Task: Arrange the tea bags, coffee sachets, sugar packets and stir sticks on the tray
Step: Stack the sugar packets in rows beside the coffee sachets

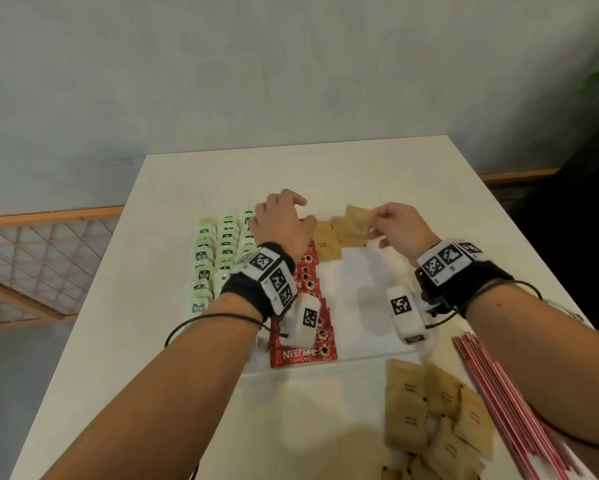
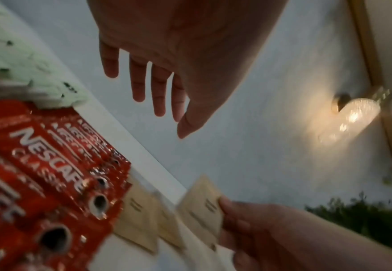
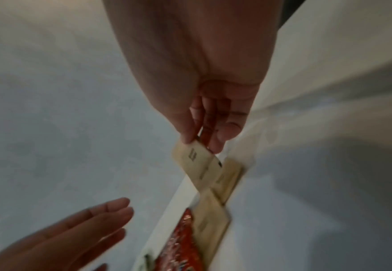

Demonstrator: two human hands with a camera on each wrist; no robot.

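**Sugar packets going in next to the coffee row**

So the right hand (image 1: 400,227) is pinching a brown sugar packet (image 1: 357,216) by one edge, thumb against fingertips, holding it just above the far end of the white tray (image 1: 360,306). A couple of packets already lie there (image 1: 327,245), overlapping, right beside the red coffee sachets (image 1: 306,299). The left hand (image 1: 282,221) hovers over the top of the coffee row with fingers spread and relaxed, holding nothing.

If I were doing this step, I'd lower the packet flat, with its long edge parallel to the coffee row, and let it overlap the one before so the column shingles the same way the sachets do. Let go only once it touches, since paper this light probably skids. The free hand could pin the earlier packets so they don't shift.

Materials: the sugar packets are matte kraft paper, squarish, a bit puffy, with small dark print. The coffee sachets are glossy red foil, long and narrow, and catch the light. The tea bags (image 1: 218,251) are pale green envelopes in three neat columns at the left of the tray. Still off the tray: a loose heap of sugar packets (image 1: 436,420) and a bundle of thin red stir sticks (image 1: 513,407) at the near right of the table (image 1: 187,393).
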